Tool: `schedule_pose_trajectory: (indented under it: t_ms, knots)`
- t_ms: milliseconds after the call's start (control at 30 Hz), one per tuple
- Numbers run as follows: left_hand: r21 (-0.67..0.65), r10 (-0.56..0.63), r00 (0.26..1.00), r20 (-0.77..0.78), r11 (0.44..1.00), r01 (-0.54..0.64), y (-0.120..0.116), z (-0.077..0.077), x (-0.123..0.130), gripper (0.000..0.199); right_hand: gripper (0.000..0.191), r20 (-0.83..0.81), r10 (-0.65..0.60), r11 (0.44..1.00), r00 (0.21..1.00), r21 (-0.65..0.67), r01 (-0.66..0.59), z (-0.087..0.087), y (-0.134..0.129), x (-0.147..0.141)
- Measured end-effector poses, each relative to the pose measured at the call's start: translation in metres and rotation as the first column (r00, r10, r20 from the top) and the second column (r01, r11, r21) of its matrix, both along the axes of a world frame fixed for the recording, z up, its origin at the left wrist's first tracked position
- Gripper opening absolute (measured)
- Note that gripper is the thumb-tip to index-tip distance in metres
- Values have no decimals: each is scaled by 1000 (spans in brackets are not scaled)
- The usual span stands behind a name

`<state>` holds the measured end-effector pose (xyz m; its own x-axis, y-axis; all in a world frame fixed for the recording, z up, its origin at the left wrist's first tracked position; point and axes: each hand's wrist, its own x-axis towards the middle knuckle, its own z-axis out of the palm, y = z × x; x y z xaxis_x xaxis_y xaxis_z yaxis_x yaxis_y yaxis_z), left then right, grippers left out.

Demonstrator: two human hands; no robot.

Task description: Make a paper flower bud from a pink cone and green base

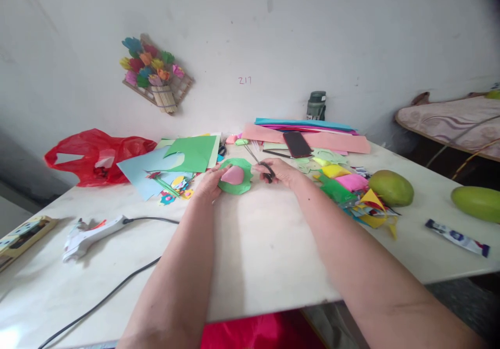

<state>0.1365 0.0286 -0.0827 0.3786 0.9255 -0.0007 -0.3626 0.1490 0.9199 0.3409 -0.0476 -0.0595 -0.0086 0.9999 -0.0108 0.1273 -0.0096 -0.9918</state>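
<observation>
My left hand (211, 183) grips the left edge of a round green paper piece (239, 186), its fingers closed on it. A pink rounded piece (233, 175) lies on the middle of the green paper. On the right, my right hand (274, 172) is wrapped round the dark handles of scissors (252, 154). Their thin blades point up and to the left, above the right edge of the green paper. Whether the blades touch the paper is too small to tell.
Green sheets (193, 151) and a red plastic bag (99, 153) lie at the left, with a glue gun (91, 237) and its cable nearer. Beyond my hands is a phone (297, 145). Paper scraps (373, 208), green fruit (391, 188) and a tube (457, 238) lie right.
</observation>
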Motion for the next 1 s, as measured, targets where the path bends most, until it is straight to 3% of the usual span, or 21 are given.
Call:
schedule_pose_trajectory:
  t_ms: [167, 333, 567, 1000]
  knots:
    - [11, -1, 999, -34, 1000, 1, -4, 2, 2, 31, 40, 162, 172, 985, 972, -36, -169, 0, -3, 15]
    - [33, -18, 1000, -8, 999, 18, -1, 0, 2, 33, 42, 174, 292, 956, 940, -29, -291, -3, -5, 23]
    - [41, -21, 1000, -6, 999, 21, 9, -8, -2, 27, 35, 160, 310, 951, 937, -62, -304, 0, -7, 19]
    - [25, -21, 1000, -1, 999, 21, 7, -7, -4, 26, 27, 241, 295, 956, 925, -60, -289, 0, -4, 10]
